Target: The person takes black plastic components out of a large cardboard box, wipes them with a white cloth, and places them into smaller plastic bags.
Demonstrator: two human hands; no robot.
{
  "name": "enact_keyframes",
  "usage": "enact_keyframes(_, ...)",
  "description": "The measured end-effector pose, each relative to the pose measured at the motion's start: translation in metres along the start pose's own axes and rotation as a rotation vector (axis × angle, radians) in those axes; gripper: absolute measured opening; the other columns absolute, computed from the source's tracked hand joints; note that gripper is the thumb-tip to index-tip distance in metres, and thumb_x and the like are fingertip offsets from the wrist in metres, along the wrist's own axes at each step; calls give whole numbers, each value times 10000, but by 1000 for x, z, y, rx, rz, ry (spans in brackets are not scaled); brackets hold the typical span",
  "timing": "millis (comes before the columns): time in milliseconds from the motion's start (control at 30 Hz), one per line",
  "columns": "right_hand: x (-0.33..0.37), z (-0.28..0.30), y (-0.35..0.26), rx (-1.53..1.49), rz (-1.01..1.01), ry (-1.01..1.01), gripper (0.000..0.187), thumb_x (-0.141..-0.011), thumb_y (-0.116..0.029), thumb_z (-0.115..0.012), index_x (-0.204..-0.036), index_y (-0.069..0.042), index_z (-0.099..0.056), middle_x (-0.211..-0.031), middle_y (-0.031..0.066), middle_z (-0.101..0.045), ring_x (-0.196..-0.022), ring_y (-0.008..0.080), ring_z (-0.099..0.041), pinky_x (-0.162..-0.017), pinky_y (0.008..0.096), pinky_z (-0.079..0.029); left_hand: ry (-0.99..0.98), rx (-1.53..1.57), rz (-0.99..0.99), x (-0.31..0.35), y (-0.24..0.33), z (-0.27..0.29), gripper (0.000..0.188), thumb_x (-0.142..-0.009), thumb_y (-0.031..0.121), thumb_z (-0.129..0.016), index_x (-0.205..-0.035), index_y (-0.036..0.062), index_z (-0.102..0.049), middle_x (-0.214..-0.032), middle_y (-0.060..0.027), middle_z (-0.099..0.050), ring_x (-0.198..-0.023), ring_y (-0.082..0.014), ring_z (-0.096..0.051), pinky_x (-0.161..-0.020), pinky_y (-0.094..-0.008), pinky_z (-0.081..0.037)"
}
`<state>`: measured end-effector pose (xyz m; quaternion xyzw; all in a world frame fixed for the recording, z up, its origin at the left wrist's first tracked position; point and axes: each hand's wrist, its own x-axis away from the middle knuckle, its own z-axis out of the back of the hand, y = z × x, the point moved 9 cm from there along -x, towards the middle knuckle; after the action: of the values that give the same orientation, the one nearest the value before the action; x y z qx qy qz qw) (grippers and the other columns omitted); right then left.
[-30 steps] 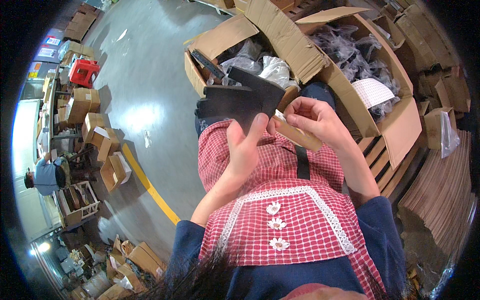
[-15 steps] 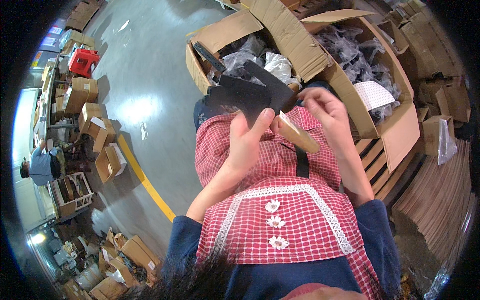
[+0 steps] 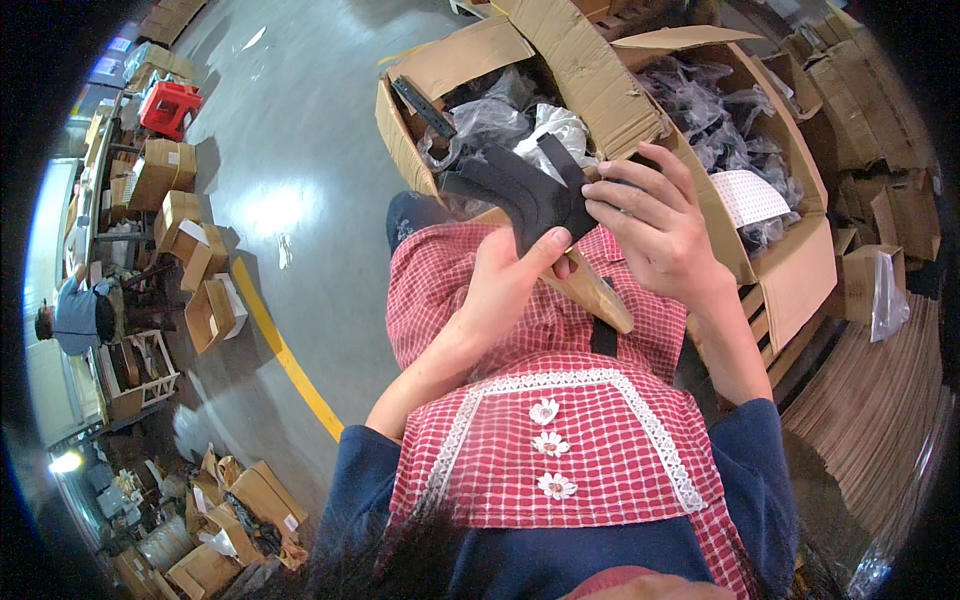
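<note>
The left hand's [image 3: 503, 278] fingers are mostly hidden behind the black piece [image 3: 540, 198], located near 12 o'clock from view centre. The 12-o'clock carton [image 3: 403, 140] contains clear and white plastic; the 2-o'clock carton [image 3: 803, 262] contains crumpled clear plastic and a dotted sheet [image 3: 750, 198]. The left hand pinches the piece beneath its thumb; a tan strip [image 3: 600, 302] extends toward 4 o'clock. The right hand [image 3: 662, 228] meets its 3-o'clock edge, fingers partly extended; its grip cannot be determined.

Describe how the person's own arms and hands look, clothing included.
Plain dark-navy fabric sleeves end near the elbows, leaving both forearms bare. The left hand and right hand are ungloved; no ring, watch or bracelet shows.
</note>
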<state>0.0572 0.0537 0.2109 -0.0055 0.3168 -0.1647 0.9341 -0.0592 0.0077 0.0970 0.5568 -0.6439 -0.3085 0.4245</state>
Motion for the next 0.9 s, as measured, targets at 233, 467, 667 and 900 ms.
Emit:
enact_keyframes(233,25,-3,6,-412,-480,-12,155,-770,-69,-728,-909,-10,-695,-982,127,-690,-986,281,-653,-871,391,-508,55,58,-27,-1,0,6,198,-1017,199,-582,-997,6,-622,-846,-22,-625,-789,-114,-580,-726,-268,-460)
enact_keyframes(467,58,-61,11,-993,-983,-207,314,-907,-125,-673,-1162,44,-605,-1065,82,-680,-964,139,-656,-883,293,-511,33,50,-57,0,1,4,194,-1020,201,-578,-1007,11,-613,-855,-18,-617,-782,-110,-573,-731,-265,-469)
enact_keyframes(667,68,-76,7,-1329,-1096,-188,268,-923,-80,-668,-1157,38,-613,-1069,52,-669,-978,106,-641,-888,268,-508,36,79,-46,1,-3,6,181,-1015,196,-585,-1009,17,-613,-865,-16,-622,-787,-97,-577,-737,-253,-469)
enact_keyframes(900,73,-77,6,-1333,-1098,-193,236,-931,-40,-643,-1151,41,-615,-1055,61,-675,-976,111,-643,-895,265,-503,62,191,-38,1,-5,8,158,-1010,169,-584,-1007,14,-615,-865,-16,-624,-778,-110,-589,-725,-261,-468)
